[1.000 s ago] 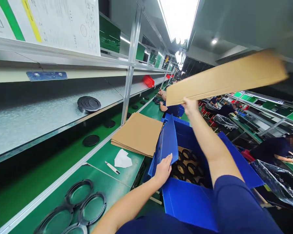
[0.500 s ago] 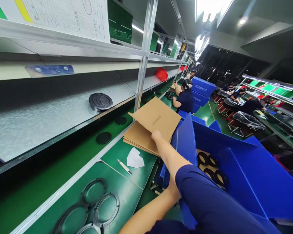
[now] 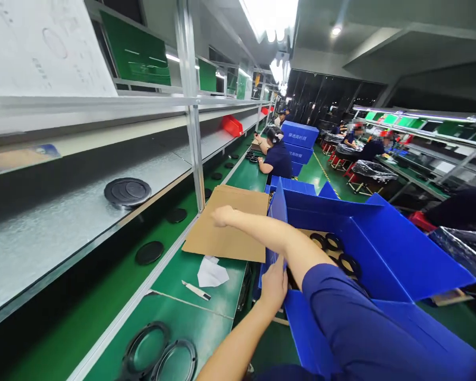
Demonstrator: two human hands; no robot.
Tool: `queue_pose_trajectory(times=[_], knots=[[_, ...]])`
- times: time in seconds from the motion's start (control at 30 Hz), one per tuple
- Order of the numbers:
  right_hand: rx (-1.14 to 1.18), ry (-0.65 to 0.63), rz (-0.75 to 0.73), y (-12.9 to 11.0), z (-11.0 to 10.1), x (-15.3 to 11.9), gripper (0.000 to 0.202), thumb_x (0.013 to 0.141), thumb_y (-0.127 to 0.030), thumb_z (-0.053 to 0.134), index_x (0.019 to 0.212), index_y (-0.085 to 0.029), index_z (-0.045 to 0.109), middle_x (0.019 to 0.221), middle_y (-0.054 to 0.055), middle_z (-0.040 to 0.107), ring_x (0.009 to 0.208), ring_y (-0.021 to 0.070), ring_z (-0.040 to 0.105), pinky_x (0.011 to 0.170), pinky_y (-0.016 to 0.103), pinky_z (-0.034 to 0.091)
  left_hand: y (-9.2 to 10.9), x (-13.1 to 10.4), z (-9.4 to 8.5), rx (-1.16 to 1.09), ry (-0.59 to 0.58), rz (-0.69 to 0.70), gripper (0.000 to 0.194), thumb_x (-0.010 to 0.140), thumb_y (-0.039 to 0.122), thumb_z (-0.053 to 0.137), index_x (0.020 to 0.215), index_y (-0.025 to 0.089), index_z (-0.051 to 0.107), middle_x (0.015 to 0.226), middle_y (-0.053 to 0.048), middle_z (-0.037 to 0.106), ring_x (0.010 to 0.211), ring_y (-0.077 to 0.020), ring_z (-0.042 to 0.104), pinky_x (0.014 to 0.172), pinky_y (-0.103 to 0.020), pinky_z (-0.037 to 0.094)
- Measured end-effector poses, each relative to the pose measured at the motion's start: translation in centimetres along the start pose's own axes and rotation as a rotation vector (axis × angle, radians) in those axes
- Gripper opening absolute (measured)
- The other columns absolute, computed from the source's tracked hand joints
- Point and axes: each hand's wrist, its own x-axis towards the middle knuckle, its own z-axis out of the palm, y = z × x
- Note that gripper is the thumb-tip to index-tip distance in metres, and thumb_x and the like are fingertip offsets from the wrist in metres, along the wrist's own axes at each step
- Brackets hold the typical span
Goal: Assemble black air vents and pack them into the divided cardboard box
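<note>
My right hand (image 3: 222,216) reaches across to a stack of brown cardboard sheets (image 3: 238,241) on the green bench. It lies over the top sheet with fingers curled in; whether they pinch any cardboard is hidden. My left hand (image 3: 275,280), below the right forearm, is closed on the near edge of a large open blue plastic box (image 3: 384,248). Inside that box, several black rings (image 3: 348,264) rest on a brown layer. In front of the stack are a crumpled white paper (image 3: 213,272) and a utility knife (image 3: 196,290).
Black ring frames (image 3: 175,360) lie on the near bench (image 3: 214,330). Black discs (image 3: 149,253) sit on the green strip at left, and a round black part (image 3: 127,191) is on the metal shelf (image 3: 75,211). A co-worker (image 3: 276,156) sits farther along the bench, beside stacked blue boxes (image 3: 299,135).
The top cardboard sheet, raised and tilted before, now lies flat on the stack. My right hand has moved left over it. My left hand has come into view at the box edge. The view has shifted right.
</note>
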Motion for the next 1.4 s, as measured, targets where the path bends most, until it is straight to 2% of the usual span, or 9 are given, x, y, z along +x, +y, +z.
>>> queue_pose_trajectory(times=[0.1,0.17,0.3,0.43,0.57,0.67,0.8,1.1,1.4], knots=[[-0.163,0.163,-0.085,0.0,-4.1,-5.2,0.027,0.1,-0.028,0.056,0.122,-0.016,0.064,0.127,0.015,0.068,0.117,0.03,0.066,0.097,0.044,0.053,-0.2,1.0,-1.4,0.033,0.012,0.075,0.057,0.101,0.026,0.034,0.158,0.02,0.039,0.136,-0.014,0.068,0.115,-0.0265,0.07,0.101,-0.043,0.056],[-0.262,0.303,-0.097,1.6,-5.9,-10.3,0.028,0.103,-0.032,0.05,0.122,-0.017,0.063,0.123,0.014,0.069,0.114,0.0285,0.066,0.094,0.04,0.053,0.0,1.8,-2.3,0.016,0.043,0.06,0.055,0.101,0.029,0.036,0.154,0.019,0.045,0.135,-0.016,0.068,0.117,-0.0275,0.069,0.103,-0.043,0.055],[-0.189,0.534,0.148,9.2,-7.2,-21.3,0.028,0.103,-0.032,0.049,0.122,-0.018,0.065,0.118,0.012,0.069,0.115,0.0276,0.063,0.098,0.038,0.048,0.2,2.8,-3.3,-0.046,0.133,-0.102,0.04,0.098,0.035,0.046,0.128,0.015,0.065,0.111,-0.016,0.075,0.104,-0.0287,0.072,0.099,-0.042,0.054],[-0.031,0.602,0.529,17.8,-1.5,-31.2,0.03,0.102,-0.029,0.049,0.124,-0.015,0.066,0.122,0.013,0.068,0.118,0.0281,0.061,0.104,0.04,0.044,-0.6,3.2,-3.6,-0.049,0.192,-0.262,0.036,0.096,0.04,0.049,0.108,0.013,0.068,0.097,-0.016,0.074,0.095,-0.0302,0.071,0.091,-0.041,0.054],[0.274,0.031,0.561,20.6,10.2,-37.7,0.071,0.074,-0.038,0.084,0.137,-0.012,0.061,0.142,0.016,0.059,0.132,0.0298,0.053,0.111,0.038,0.04,-0.8,2.5,-4.2,-0.047,0.22,-0.303,0.038,0.095,0.043,0.046,0.105,0.013,0.066,0.1,-0.017,0.074,0.094,-0.0312,0.071,0.087,-0.042,0.054],[0.445,-0.29,0.549,20.3,18.3,-38.5,0.11,0.051,-0.044,0.096,0.147,-0.015,0.053,0.151,0.017,0.051,0.141,0.0343,0.046,0.118,0.043,0.034,-0.4,1.7,-4.2,-0.053,0.18,-0.308,0.04,0.096,0.048,0.047,0.105,0.014,0.066,0.091,-0.014,0.074,0.082,-0.0276,0.072,0.08,-0.04,0.055],[0.35,-0.287,0.564,19.7,23.7,-37.0,0.11,0.049,-0.047,0.097,0.144,-0.017,0.051,0.141,0.019,0.056,0.136,0.0401,0.047,0.116,0.054,0.032,0.5,0.2,-3.6,-0.075,0.026,-0.28,0.042,0.094,0.047,0.054,0.123,0.017,0.062,0.1,-0.01,0.076,0.081,-0.0229,0.072,0.081,-0.036,0.057],[0.187,0.053,0.605,19.2,28.1,-37.2,0.09,0.055,-0.045,0.098,0.133,-0.029,0.055,0.134,0.011,0.058,0.125,0.035,0.051,0.106,0.045,0.037,-0.8,-5.3,-3.3,-0.077,-0.127,-0.302,0.058,0.09,0.032,0.056,0.145,0.015,0.052,0.13,-0.017,0.07,0.098,-0.0233,0.075,0.094,-0.042,0.059],[0.292,0.023,0.594,19.5,28.1,-37.2,0.101,0.045,-0.046,0.097,0.135,-0.036,0.054,0.14,0.009,0.056,0.13,0.0365,0.049,0.111,0.048,0.035,-8.1,-19.2,-6.3,0.088,-0.245,-0.468,0.041,0.076,0.044,0.05,0.104,0.026,0.075,0.109,-0.009,0.079,0.105,-0.0279,0.075,0.1,-0.04,0.057]])
